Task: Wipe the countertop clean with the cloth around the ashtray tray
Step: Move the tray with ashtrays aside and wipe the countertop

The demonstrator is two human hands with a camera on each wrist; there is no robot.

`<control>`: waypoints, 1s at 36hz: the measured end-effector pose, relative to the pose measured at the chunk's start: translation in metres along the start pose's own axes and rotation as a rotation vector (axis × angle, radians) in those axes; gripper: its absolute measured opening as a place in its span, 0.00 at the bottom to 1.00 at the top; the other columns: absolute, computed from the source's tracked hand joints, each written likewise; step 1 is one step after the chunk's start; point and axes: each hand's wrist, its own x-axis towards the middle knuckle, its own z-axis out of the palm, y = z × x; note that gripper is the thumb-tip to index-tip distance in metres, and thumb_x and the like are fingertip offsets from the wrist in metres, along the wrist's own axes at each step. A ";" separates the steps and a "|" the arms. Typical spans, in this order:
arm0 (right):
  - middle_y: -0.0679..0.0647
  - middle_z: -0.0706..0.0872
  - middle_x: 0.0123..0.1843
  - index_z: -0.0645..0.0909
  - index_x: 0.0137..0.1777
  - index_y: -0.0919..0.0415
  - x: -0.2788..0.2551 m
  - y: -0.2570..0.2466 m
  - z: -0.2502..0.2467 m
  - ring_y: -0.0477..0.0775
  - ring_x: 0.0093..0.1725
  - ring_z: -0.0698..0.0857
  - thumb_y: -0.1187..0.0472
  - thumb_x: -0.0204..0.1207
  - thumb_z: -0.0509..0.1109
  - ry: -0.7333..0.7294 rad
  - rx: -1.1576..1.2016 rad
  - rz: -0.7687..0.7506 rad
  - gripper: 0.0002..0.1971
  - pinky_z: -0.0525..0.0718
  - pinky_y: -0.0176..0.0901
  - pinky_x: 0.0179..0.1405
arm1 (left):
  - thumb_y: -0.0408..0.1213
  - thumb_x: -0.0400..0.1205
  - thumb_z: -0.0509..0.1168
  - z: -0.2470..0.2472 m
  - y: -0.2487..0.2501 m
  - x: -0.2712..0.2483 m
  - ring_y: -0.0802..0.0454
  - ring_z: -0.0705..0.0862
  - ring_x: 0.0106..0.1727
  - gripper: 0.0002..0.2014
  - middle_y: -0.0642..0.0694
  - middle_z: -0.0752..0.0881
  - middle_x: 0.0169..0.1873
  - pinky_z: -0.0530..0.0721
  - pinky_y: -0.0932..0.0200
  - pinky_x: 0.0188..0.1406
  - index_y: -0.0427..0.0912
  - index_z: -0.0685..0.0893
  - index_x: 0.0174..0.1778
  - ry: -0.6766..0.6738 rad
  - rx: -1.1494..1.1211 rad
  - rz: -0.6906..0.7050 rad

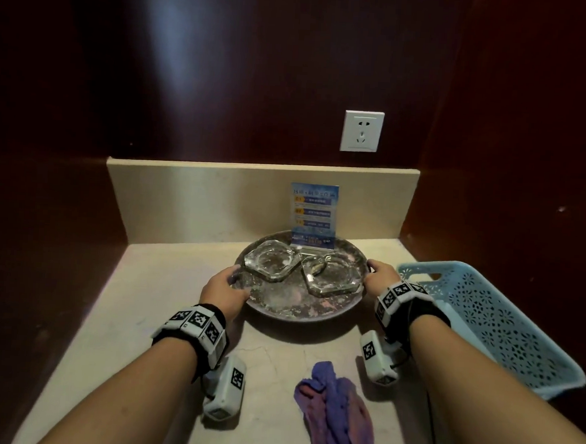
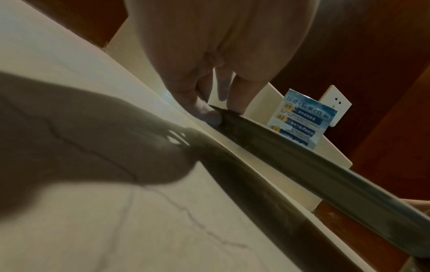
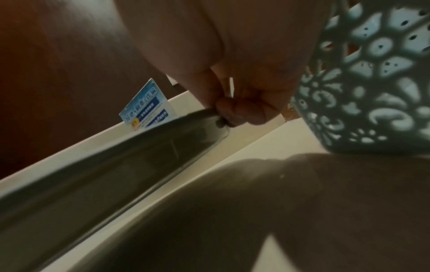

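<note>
A round dark tray (image 1: 290, 305) sits on the beige countertop (image 1: 142, 308) and carries two glass ashtrays, a left ashtray (image 1: 271, 260) and a right ashtray (image 1: 331, 274) that holds a butt. My left hand (image 1: 227, 288) grips the tray's left rim (image 2: 235, 117), thumb on top. My right hand (image 1: 381, 275) grips the right rim (image 3: 209, 114), fingers curled round the edge. In the wrist views the tray's underside shows a gap above the counter. A crumpled purple cloth (image 1: 338, 413) lies loose on the counter near the front edge, between my forearms.
A blue printed card (image 1: 313, 216) stands at the tray's back against the beige backsplash (image 1: 200, 199). A light blue perforated plastic basket (image 1: 494, 323) sits at the right, close to my right wrist. A white wall socket (image 1: 361, 131) is above. Dark wood panels enclose both sides.
</note>
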 end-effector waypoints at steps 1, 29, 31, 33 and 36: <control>0.61 0.85 0.46 0.83 0.57 0.59 0.000 0.001 0.000 0.59 0.44 0.81 0.66 0.80 0.60 -0.007 -0.016 0.008 0.12 0.74 0.40 0.44 | 0.26 0.76 0.71 0.001 0.000 0.001 0.44 0.83 0.66 0.30 0.44 0.82 0.68 0.80 0.45 0.70 0.47 0.76 0.74 -0.006 0.002 -0.009; 0.57 0.69 0.76 0.70 0.75 0.55 -0.020 -0.018 0.020 0.65 0.75 0.68 0.61 0.83 0.53 -0.077 -0.481 0.096 0.21 0.69 0.62 0.73 | 0.31 0.81 0.67 -0.006 0.016 -0.012 0.46 0.81 0.55 0.29 0.42 0.79 0.64 0.81 0.53 0.52 0.43 0.69 0.79 -0.051 0.101 -0.016; 0.59 0.68 0.74 0.69 0.74 0.57 -0.028 -0.029 0.017 0.67 0.73 0.69 0.60 0.82 0.55 -0.091 -0.475 0.097 0.21 0.71 0.62 0.73 | 0.36 0.80 0.70 -0.013 0.017 -0.015 0.43 0.76 0.73 0.32 0.42 0.73 0.76 0.75 0.49 0.71 0.46 0.66 0.81 -0.031 0.169 -0.017; 0.60 0.70 0.74 0.71 0.73 0.56 -0.029 -0.036 0.019 0.66 0.69 0.76 0.58 0.80 0.59 -0.087 -0.399 0.041 0.21 0.75 0.58 0.72 | 0.39 0.79 0.71 -0.018 0.018 -0.023 0.44 0.71 0.78 0.33 0.41 0.71 0.78 0.70 0.49 0.77 0.47 0.67 0.81 -0.022 0.225 -0.001; 0.58 0.78 0.71 0.76 0.71 0.56 -0.036 -0.047 0.024 0.62 0.64 0.81 0.57 0.79 0.61 -0.092 -0.322 -0.068 0.20 0.80 0.54 0.68 | 0.41 0.80 0.70 -0.026 0.020 -0.038 0.46 0.71 0.78 0.31 0.42 0.72 0.78 0.68 0.50 0.79 0.47 0.68 0.80 0.004 0.295 0.030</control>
